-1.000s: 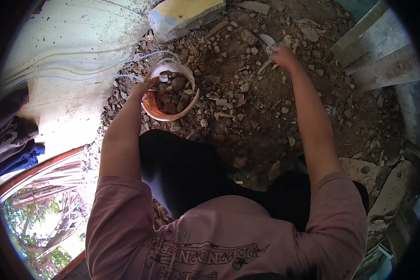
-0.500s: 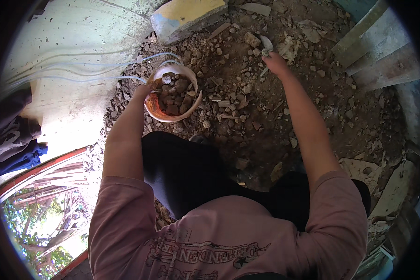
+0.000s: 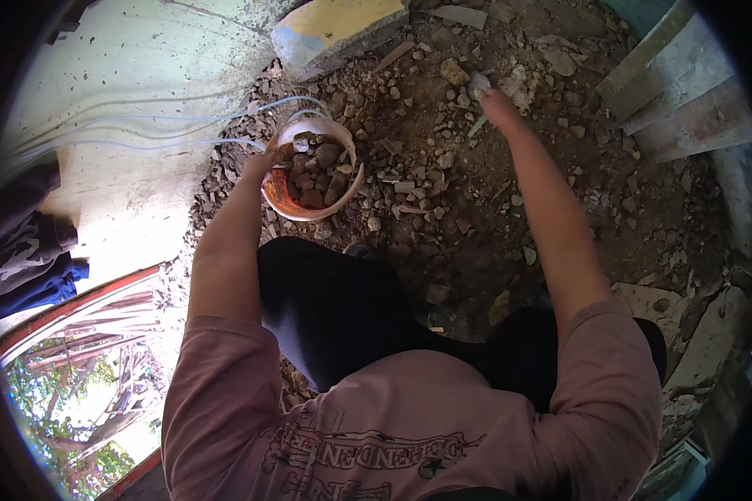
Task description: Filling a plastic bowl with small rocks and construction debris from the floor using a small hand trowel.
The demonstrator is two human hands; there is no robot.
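A round whitish bucket [image 3: 356,171], stained orange inside, stands among the rubble at left of centre. Broken stones and rubble pieces [image 3: 313,177] fill much of it. At its left rim is my left hand [image 3: 267,161], fingers curled over the edge and partly hidden. Farther off to the right, my right hand [image 3: 500,110] reaches down to the ground with its fingers closed around a pale grey rubble chunk [image 3: 478,83]. A tan stone [image 3: 453,72] lies just left of that chunk, and a thin pale green strip [image 3: 477,126] shows beneath the hand.
A large yellow-topped slab [image 3: 342,33] lies at the far side. Pale cables [image 3: 167,144] run from the left wall to the bucket. Grey boards [image 3: 685,92] lean at the right. Dark clothes [image 3: 33,242] are at the left. Loose stones and dirt cover the floor.
My right hand has shifted slightly nearer and right, and a pale grey chunk now shows at its fingertips. A yellowish-brown piece by my left fingers no longer shows there.
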